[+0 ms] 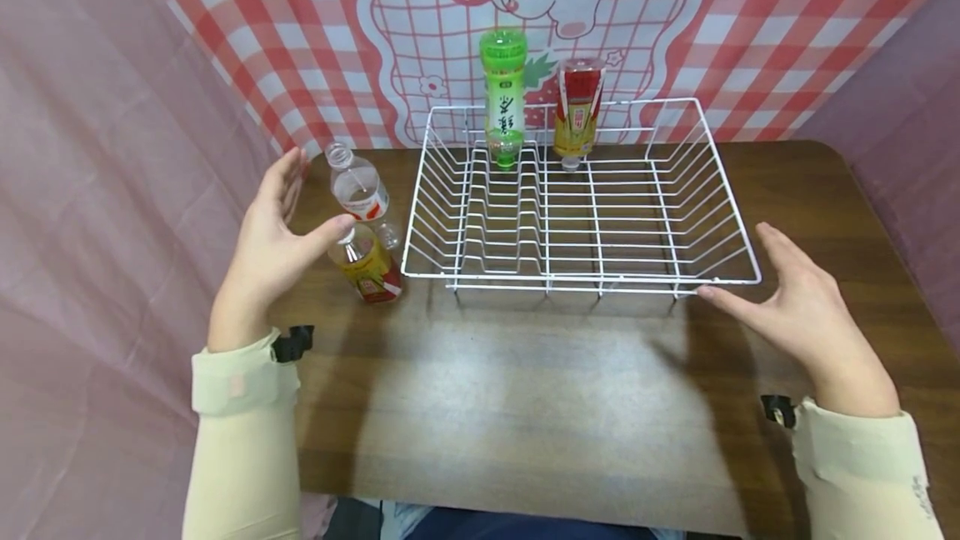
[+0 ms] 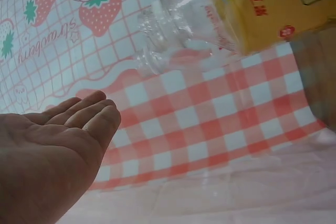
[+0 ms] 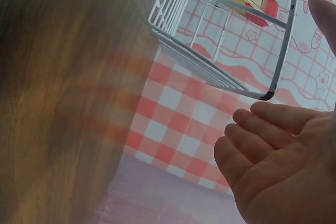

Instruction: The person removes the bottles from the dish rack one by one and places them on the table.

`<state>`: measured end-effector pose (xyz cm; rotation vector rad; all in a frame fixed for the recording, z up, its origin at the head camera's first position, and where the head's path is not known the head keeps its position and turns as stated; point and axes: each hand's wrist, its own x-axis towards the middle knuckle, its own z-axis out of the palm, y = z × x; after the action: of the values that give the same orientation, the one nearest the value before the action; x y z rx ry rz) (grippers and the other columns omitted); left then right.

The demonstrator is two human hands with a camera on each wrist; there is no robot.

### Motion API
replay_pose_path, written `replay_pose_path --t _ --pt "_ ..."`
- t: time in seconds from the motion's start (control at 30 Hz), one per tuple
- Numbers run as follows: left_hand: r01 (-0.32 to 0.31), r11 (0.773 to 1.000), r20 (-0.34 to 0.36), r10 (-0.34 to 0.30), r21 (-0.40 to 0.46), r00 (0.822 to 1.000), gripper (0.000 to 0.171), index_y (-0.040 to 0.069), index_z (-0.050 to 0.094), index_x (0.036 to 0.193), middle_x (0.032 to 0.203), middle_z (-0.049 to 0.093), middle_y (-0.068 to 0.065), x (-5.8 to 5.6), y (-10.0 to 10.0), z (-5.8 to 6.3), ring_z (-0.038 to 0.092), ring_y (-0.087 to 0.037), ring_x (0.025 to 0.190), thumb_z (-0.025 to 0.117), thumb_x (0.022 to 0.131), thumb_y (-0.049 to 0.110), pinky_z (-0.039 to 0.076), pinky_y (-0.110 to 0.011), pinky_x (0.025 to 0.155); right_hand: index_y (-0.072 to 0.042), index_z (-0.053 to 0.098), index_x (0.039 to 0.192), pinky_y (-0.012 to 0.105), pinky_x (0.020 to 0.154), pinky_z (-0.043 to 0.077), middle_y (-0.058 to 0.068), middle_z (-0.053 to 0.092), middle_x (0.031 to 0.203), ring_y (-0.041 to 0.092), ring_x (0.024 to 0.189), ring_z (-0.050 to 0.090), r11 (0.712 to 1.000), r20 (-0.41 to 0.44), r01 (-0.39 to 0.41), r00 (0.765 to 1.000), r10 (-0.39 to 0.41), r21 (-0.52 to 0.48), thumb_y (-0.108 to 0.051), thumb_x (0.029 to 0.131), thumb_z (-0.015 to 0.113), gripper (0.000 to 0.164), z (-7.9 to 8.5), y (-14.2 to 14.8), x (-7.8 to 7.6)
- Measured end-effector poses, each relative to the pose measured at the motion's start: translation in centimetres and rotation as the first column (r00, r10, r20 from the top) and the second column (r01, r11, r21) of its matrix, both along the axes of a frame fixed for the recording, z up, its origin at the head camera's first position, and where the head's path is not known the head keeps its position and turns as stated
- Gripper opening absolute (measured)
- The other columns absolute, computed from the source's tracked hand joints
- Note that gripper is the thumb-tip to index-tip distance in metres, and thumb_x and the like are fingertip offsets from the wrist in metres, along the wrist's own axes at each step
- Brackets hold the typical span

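Observation:
A white wire dish rack (image 1: pixel 570 280) stands on the table. Upside down at its back are a green-capped bottle (image 1: pixel 504 102) and a bottle with a red and yellow label (image 1: pixel 577 115). My left hand (image 1: pixel 266 244) is held with fingers extended and thumb spread, left of two upright bottles. Nearer me is a bottle with a yellow and red label (image 1: pixel 371 273), its neck overlapped by the left thumb in the head view. Behind it stands a clear bottle (image 1: pixel 358 186), uncapped. My right hand (image 1: pixel 806 311) spreads palm inward beside the rack's front right corner, holding nothing.
The brown wooden table (image 1: pixel 517 407) reaches toward me in front of the rack. A red checked strawberry cloth (image 1: pixel 300 32) hangs close behind the rack. Pink curtains (image 1: pixel 97 215) close off the left side, with another curtain at the right.

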<state>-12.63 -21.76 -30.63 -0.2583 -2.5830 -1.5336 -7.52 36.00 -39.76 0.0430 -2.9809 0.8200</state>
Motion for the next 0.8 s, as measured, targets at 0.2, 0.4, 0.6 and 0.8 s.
replay_pose_path --t 0.2,0.4,0.6,0.8 --pt "-0.014 0.998 0.013 0.015 -0.057 1.0 0.101 0.012 0.019 0.163 0.166 0.022 -0.005 -0.2 0.6 0.6 0.022 -0.02 0.15 0.084 0.087 0.022 0.018 -0.027 0.119 0.0 0.019 0.161 0.069 0.113 0.019 0.028 0.021 0.162 0.049 0.146 0.021 1.0 0.002 -0.002 1.0 0.002 -0.022 -0.048 0.08 0.085 0.115 -0.1 0.1 0.0" --pt "-0.011 0.996 0.016 0.013 -0.085 1.0 0.099 0.014 0.021 0.162 0.166 0.024 -0.001 -0.1 1.1 1.1 0.023 -0.012 0.148 0.083 0.087 0.032 0.018 -0.026 0.119 0.0 0.021 0.161 0.07 0.112 0.02 0.029 0.023 0.161 0.051 0.144 0.023 0.999 -0.002 -0.005 1.0 0.005 -0.038 -0.046 0.079 0.086 0.115 -0.5 0.3 -0.4" --pt "0.002 0.994 0.007 -0.001 -0.105 1.0 0.101 0.015 0.021 0.162 0.166 0.023 0.001 -0.5 1.9 1.4 0.021 -0.008 0.148 0.084 0.086 0.033 0.018 -0.026 0.119 -0.004 0.02 0.162 0.071 0.11 0.023 0.029 0.026 0.16 0.052 0.142 0.027 0.999 -0.01 -0.007 1.0 0.007 -0.046 -0.045 0.079 0.087 0.114 -1.0 0.5 -0.9" --pt "0.028 0.991 0.004 -0.028 -0.131 1.0 0.103 0.014 0.021 0.163 0.165 0.026 -0.005 -0.8 2.7 1.5 0.023 -0.011 0.147 0.085 0.085 0.035 0.02 -0.03 0.119 -0.006 0.026 0.161 0.068 0.111 0.024 0.027 0.031 0.159 0.05 0.141 0.031 0.996 -0.075 -0.039 0.997 0.033 -0.079 -0.038 0.077 0.089 0.11 -1.5 0.6 -1.3"
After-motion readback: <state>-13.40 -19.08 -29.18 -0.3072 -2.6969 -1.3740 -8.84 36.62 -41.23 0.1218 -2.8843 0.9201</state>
